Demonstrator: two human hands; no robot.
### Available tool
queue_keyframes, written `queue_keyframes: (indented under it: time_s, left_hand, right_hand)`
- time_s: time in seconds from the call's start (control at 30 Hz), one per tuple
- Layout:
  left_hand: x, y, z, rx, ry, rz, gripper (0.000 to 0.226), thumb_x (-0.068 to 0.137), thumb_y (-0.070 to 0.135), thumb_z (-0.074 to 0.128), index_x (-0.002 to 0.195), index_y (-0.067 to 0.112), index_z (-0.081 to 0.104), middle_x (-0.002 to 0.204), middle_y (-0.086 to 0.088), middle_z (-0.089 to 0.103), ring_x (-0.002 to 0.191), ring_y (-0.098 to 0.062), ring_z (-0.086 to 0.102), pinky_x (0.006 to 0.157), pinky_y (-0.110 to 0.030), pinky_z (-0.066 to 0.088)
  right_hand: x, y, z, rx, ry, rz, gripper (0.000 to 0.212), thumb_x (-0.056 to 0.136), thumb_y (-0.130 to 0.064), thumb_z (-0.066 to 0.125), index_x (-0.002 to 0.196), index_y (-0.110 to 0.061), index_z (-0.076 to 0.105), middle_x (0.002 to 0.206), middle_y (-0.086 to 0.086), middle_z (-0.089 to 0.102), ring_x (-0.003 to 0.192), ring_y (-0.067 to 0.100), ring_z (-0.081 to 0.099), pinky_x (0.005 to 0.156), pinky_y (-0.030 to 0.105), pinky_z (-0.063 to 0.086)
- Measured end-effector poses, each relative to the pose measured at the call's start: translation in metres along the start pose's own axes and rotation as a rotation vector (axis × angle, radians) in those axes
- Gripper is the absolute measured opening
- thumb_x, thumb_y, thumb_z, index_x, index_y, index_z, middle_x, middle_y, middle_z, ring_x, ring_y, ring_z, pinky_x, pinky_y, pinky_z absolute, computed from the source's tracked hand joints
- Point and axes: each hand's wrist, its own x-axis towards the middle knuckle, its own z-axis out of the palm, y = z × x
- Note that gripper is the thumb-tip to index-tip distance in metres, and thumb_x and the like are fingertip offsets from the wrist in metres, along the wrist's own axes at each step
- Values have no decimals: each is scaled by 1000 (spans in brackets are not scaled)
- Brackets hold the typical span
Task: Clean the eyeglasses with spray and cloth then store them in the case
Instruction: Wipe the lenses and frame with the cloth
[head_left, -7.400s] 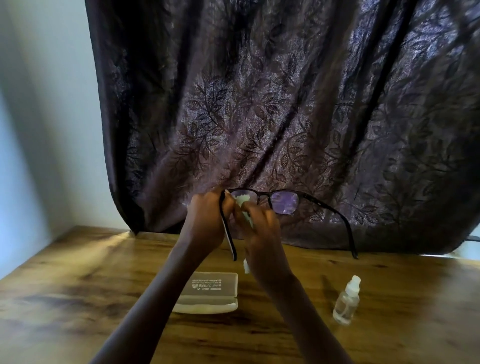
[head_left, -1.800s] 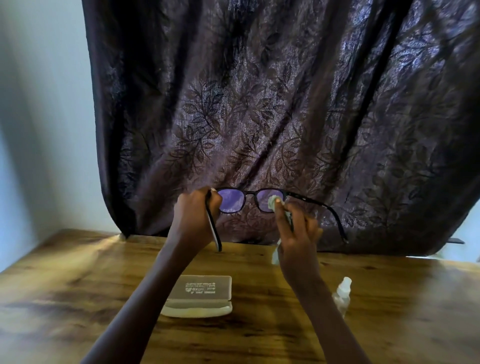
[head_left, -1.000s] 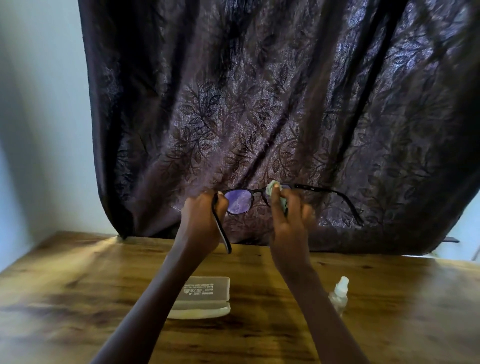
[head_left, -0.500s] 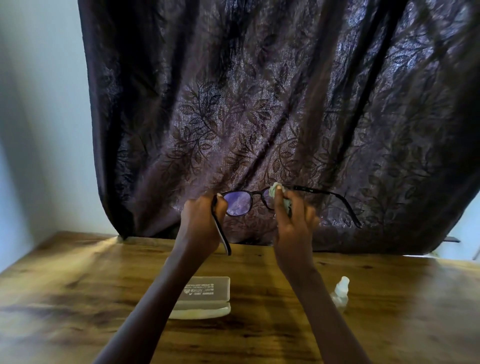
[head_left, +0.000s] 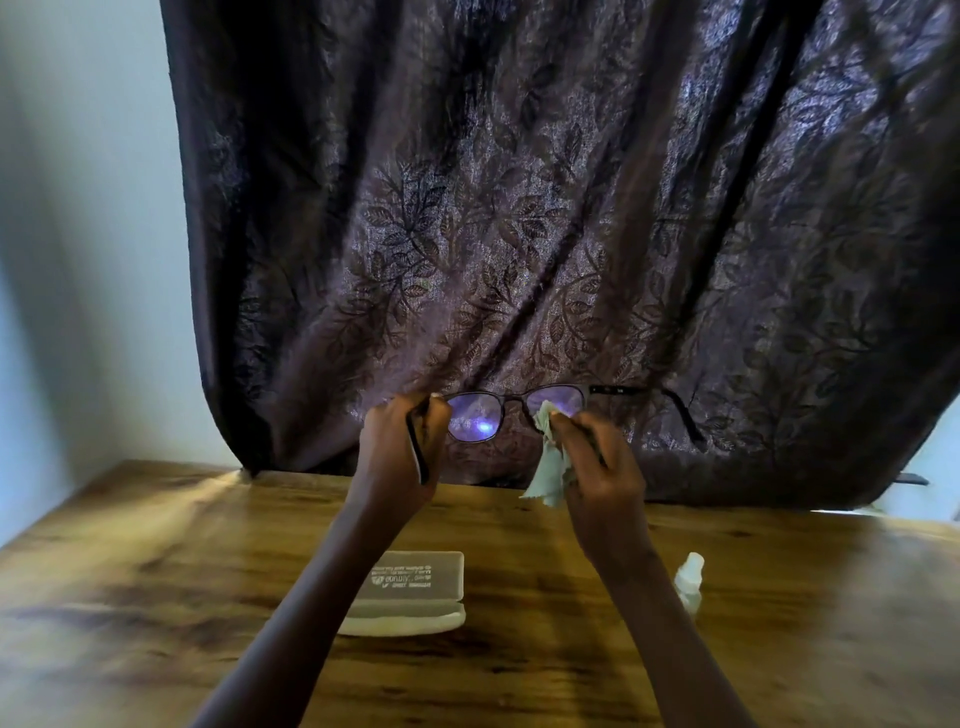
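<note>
Dark-framed eyeglasses (head_left: 475, 422) with purple-tinted lenses are held up in the air above the table. My left hand (head_left: 402, 449) grips their left hinge and temple. My right hand (head_left: 597, 462) pinches a pale green cloth (head_left: 550, 467) against the lower left edge of the right lens; most of that lens shows. The right temple sticks out to the right. A grey, shut glasses case (head_left: 413, 592) lies on the wooden table (head_left: 156, 597) below my left forearm. A small clear spray bottle (head_left: 690, 579) stands to the right, partly hidden by my right forearm.
A dark leaf-patterned curtain (head_left: 519, 234) hangs right behind the table's far edge. A pale wall (head_left: 78, 234) is on the left.
My right hand and the cloth have slid down off the right lens to its lower edge, so the lens now shows. The cloth hangs looser. The left hand keeps its grip.
</note>
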Motion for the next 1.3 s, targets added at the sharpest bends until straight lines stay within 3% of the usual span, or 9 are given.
queue_keyframes:
  time_s: [0.17, 0.3, 0.43, 0.6, 0.7, 0.97, 1.07, 1.17, 1.3]
  left_hand:
    - [-2, 0, 1, -70, -29, -24, 44, 91, 27, 45, 48, 20, 33, 41, 9, 36, 43, -7, 44, 41, -14, 26]
    - [-4, 5, -8, -123, -76, 54, 27, 91, 22, 46, 65, 20, 44, 50, 3, 47, 46, -1, 50, 43, -8, 33]
    - [-7, 11, -10, -220, -26, 21, 34, 90, 27, 47, 76, -3, 52, 67, -25, 54, 62, -29, 52, 58, -35, 42]
    - [-14, 22, -5, -762, 11, -313, 12, 82, 14, 59, 87, 4, 62, 78, -21, 58, 76, -25, 55, 67, -23, 54]
    - [-21, 23, 2, -981, 49, -475, 30, 70, 19, 62, 92, -1, 63, 84, -17, 61, 84, -27, 56, 79, -32, 52]
    - [-27, 30, -4, -231, 222, -67, 11, 75, 13, 67, 76, 4, 71, 55, 0, 64, 51, -17, 61, 50, -34, 48]
    - [-31, 31, -8, -120, 197, 77, 11, 74, 11, 64, 75, 2, 70, 59, -16, 68, 59, -22, 62, 49, -32, 45]
    - [-39, 27, -9, -54, 102, 183, 8, 76, 4, 63, 72, 0, 69, 58, -12, 66, 63, -17, 58, 52, -28, 46]
    - [-44, 21, -5, -17, 59, 207, 9, 74, -7, 67, 69, 0, 66, 56, 0, 57, 58, -9, 51, 52, -17, 42]
  right_hand:
    - [8, 5, -6, 58, 91, 37, 25, 79, 1, 47, 85, 15, 67, 87, 31, 65, 80, 40, 66, 73, 40, 56]
    - [10, 2, -9, 129, 153, 126, 20, 75, 6, 54, 87, 17, 65, 87, 32, 66, 85, 36, 63, 91, 24, 40]
    - [7, -2, -7, 200, 171, 232, 24, 65, 17, 60, 88, 16, 66, 87, 31, 67, 90, 29, 56, 87, 25, 42]
    - [-11, -15, -1, 280, 180, 386, 21, 66, 11, 62, 87, 15, 66, 87, 28, 67, 88, 22, 58, 81, 21, 44]
    - [-25, -27, 4, 315, 205, 457, 15, 73, 1, 64, 82, 13, 66, 82, 19, 67, 80, 8, 58, 77, 7, 44]
    - [-65, -43, 9, 375, -43, 448, 20, 62, 17, 70, 73, 2, 70, 74, 13, 68, 70, 6, 60, 62, 15, 46]
    - [-74, -45, -3, 605, -70, 829, 25, 70, 9, 72, 79, -14, 69, 75, 3, 70, 69, 7, 64, 60, 16, 50]
    - [-71, -40, -20, 883, 6, 1254, 16, 76, -2, 68, 92, -3, 70, 81, 6, 72, 74, 16, 67, 60, 23, 52]
    - [-42, -39, -48, 1126, 169, 1316, 17, 75, -19, 60, 83, -14, 73, 71, -4, 73, 68, 4, 65, 60, 19, 54]
